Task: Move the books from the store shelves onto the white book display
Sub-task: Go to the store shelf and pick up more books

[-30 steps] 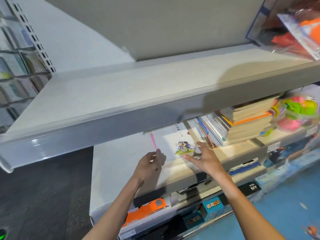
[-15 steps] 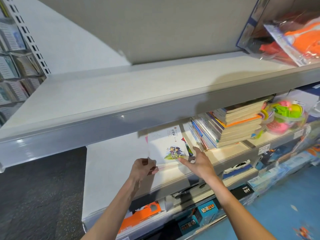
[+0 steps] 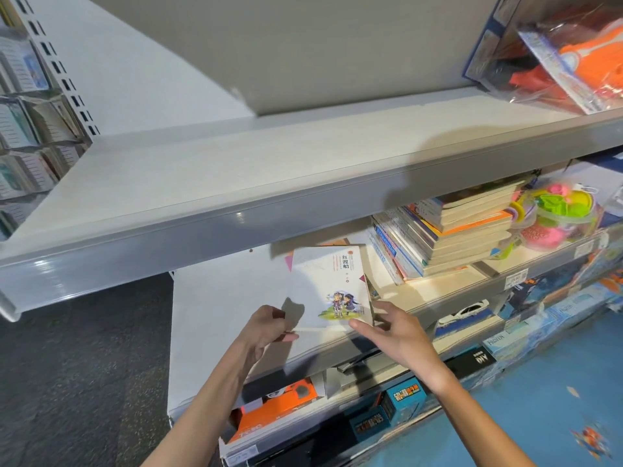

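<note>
Head view: thin white paperback with a cartoon-children cover (image 3: 332,286) sits at the front edge of the middle white shelf (image 3: 215,298), raised off it. Left hand (image 3: 266,326) pinches its lower left corner. Right hand (image 3: 396,332), fingers extended, touches the lower right corner. Stack of paperback books (image 3: 448,234) lies just right on the same shelf.

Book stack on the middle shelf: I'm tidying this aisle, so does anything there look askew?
Yes. The book stack is untidy: its lower books fan out to the left and lean, so edges do not line up. The white book sits turned at an angle near the shelf's front edge, between both hands, left and right.
</note>
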The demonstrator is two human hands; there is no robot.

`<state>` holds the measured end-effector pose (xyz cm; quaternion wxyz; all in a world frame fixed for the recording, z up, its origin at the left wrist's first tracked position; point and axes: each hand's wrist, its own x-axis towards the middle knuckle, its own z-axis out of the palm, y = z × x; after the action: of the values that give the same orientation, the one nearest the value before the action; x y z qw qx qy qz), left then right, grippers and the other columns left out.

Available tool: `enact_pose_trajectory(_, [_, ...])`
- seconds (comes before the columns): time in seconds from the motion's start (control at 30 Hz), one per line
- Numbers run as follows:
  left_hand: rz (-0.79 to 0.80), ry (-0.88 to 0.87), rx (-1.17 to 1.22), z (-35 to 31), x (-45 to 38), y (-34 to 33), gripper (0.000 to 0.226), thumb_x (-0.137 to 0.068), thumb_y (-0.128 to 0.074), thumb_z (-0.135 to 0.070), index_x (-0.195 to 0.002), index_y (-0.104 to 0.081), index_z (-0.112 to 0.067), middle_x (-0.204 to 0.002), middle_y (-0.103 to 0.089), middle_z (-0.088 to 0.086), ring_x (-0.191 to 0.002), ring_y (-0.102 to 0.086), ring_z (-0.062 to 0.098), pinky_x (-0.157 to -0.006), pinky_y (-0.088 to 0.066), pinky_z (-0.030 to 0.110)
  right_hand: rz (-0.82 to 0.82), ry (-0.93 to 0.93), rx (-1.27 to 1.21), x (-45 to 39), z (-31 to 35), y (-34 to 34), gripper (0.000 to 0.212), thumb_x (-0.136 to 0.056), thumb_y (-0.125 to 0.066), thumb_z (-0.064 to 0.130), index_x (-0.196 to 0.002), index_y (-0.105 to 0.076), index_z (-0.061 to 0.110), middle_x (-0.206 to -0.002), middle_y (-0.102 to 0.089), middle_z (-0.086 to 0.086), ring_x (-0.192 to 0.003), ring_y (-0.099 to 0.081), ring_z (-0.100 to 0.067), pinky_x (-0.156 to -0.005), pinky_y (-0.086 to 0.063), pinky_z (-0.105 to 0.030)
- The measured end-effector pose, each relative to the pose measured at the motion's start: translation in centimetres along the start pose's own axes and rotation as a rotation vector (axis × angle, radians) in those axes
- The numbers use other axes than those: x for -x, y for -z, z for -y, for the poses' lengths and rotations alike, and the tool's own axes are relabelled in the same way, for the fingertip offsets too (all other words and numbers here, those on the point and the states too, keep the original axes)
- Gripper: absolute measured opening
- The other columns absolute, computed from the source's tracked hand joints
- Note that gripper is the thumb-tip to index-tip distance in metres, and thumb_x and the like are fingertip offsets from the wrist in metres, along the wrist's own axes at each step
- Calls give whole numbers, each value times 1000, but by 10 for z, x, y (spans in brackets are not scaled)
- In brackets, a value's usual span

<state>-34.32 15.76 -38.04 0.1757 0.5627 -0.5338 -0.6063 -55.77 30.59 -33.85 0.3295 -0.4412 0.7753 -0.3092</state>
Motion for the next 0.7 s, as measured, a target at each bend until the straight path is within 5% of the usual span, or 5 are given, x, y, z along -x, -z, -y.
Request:
enact_pose_trajectory(0.1, [-14, 19, 79, 5, -1, 2, 42, -91, -75, -30, -108, -66, 8, -99, -69, 10, -75, -73, 16, -88, -62, 39, 11, -87, -25, -9, -11, 8, 82, -77, -70, 67, -138, -51, 17, -128, -64, 1, -101, -57, -6, -89, -47, -25])
enact_pose_trajectory(0.23, [-41, -29, 13, -4, 0, -8, 29, -92, -73, -29, -89, -68, -1, -95, -60, 7, -73, -62, 11, -84, -62, 35, 38, -141, -153, -27, -16, 6, 73, -67, -70, 76, -101, -68, 12, -93, -74, -1, -83, -73, -11, -90, -60, -38])
enact_pose_trajectory(0.33, [158, 31, 70, -10, 11, -5, 24, -90, -75, -22, -106, -67, -7, -105, -69, -1, -86, -67, 10, -82, -62, 29, 37, -128, -195, -30, -22, 8, 50, -84, -66, 62, -77, -64, 13, -79, -67, 4, -88, -71, -16, -88, -59, -33])
enact_pose_trajectory(0.47, [437, 97, 223, -5, 24, -6, 44, -93, -71, -26, -132, -58, -12, -113, -75, 9, -99, -74, 20, -85, -60, 33, 143, -155, -201, -19, -35, 13, 53, -86, -65, 61, -89, -58, 9, -91, -62, 1, -88, -68, -14, -75, -49, -24])
enact_pose_trajectory(0.7, [301, -9, 369, 11, 45, -14, 57, -90, -76, -24, -140, -52, -10, -128, -70, 7, -117, -68, 26, -87, -59, 35, 258, -173, -486, -3, -44, -7, 64, -74, -81, 54, -117, -63, 11, -111, -74, 2, -92, -75, -11, -85, -59, -29])
